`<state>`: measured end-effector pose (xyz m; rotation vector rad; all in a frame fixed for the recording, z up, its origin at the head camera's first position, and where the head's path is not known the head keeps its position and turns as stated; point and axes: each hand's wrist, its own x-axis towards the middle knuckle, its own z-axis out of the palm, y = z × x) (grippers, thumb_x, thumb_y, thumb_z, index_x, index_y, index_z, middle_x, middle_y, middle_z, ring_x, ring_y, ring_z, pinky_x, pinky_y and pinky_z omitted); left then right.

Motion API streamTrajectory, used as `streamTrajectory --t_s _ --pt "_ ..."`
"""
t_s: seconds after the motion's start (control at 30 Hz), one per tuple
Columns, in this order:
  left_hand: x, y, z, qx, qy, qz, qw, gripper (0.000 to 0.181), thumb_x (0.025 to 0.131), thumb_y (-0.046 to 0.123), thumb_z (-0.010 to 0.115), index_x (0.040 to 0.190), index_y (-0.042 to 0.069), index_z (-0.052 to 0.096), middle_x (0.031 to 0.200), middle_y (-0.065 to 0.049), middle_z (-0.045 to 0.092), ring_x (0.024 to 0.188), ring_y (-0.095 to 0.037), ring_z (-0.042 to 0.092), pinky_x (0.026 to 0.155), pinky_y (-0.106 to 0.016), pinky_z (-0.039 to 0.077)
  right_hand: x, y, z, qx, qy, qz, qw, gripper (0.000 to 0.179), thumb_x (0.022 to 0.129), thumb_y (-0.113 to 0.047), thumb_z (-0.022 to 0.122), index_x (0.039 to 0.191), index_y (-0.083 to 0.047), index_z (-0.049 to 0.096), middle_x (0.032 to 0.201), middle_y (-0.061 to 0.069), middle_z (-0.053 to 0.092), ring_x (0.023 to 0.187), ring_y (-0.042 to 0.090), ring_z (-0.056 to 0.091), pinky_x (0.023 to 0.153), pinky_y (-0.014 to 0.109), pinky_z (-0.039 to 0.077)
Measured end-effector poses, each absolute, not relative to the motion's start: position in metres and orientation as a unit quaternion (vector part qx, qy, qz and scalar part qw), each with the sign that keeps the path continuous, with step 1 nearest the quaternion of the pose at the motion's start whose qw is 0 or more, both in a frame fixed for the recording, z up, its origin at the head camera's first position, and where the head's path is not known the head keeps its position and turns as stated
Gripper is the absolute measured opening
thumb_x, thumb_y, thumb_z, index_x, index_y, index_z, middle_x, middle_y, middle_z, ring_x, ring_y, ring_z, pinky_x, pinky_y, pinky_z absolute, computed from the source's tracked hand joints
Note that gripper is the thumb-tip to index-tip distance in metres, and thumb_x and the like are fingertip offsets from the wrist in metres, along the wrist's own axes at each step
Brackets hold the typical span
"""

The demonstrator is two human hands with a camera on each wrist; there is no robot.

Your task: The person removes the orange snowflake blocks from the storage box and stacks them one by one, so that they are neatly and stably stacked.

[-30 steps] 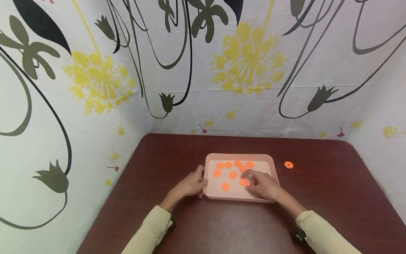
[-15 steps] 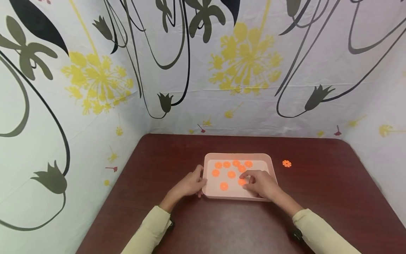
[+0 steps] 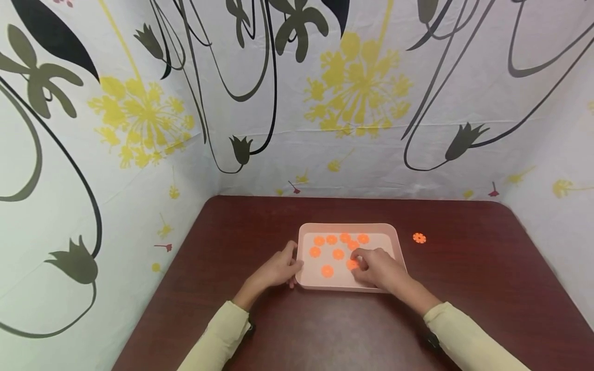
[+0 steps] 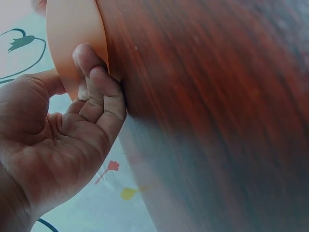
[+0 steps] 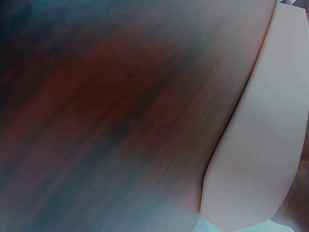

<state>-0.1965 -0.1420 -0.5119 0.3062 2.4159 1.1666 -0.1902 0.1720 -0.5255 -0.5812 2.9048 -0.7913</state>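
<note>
A pale peach tray (image 3: 320, 283) lies on the table, with several small orange notched discs (image 3: 327, 271) spread inside it. My left hand (image 3: 278, 267) grips the tray's left end; in the left wrist view its thumb and curled fingers (image 4: 108, 89) are on either side of the tray wall (image 4: 77, 29). Over the tray's right half, my right hand (image 3: 382, 269) has its thumb and index finger bent round an orange disc (image 3: 351, 264), partly covered by the fingertips. The right wrist view shows mostly the tray's outer wall (image 5: 258, 125), the hand largely hidden behind it.
A single orange flower-shaped disc (image 3: 419, 238) lies on the dark red-brown table (image 3: 325, 330), right of the tray. Behind and beside the table hangs a white cloth (image 3: 287, 113) printed with flowers.
The right thumb and index finger have drawn closer in round the disc. My left hand keeps its hold on the tray. The head view has shifted slightly.
</note>
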Motion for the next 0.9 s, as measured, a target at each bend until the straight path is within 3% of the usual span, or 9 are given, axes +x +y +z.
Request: streamTrajectory --t_s 0.37,0.57,0.9 --pt "-0.196 -0.14 -0.51 0.109 0.875 0.417 0.22 0.048 0.107 0.023 0.06 0.145 0.007 0.036 0.069 -0.006 0.07 0.054 -0.021 0.067 0.052 -0.032 0.053 -0.186 0.178 -0.522 -0.177 0.947 -0.267 0.019 0.031 0.084 -0.031 0.086 0.103 -0.013 0.069 0.072 -0.009 0.061 0.067 0.006 0.053 0.065 0.027 0.046" --pt "-0.198 -0.139 -0.508 0.116 0.877 0.413 0.217 0.05 0.108 0.023 0.059 0.147 0.005 0.034 0.069 -0.006 0.07 0.053 -0.021 0.067 0.052 -0.031 0.051 -0.189 0.195 -0.504 -0.165 0.946 -0.28 0.014 0.031 0.085 -0.026 0.086 0.105 -0.01 0.069 0.07 -0.006 0.06 0.062 0.007 0.051 0.059 0.025 0.043" --pt "-0.194 -0.139 -0.508 0.112 0.88 0.407 0.218 0.053 0.108 0.024 0.06 0.149 0.004 0.033 0.067 -0.006 0.069 0.053 -0.021 0.066 0.052 -0.031 0.05 -0.189 0.244 -0.488 -0.149 0.941 -0.302 -0.042 0.029 0.087 -0.019 0.084 0.107 -0.007 0.068 0.065 -0.006 0.055 0.053 0.006 0.045 0.052 0.024 0.039"
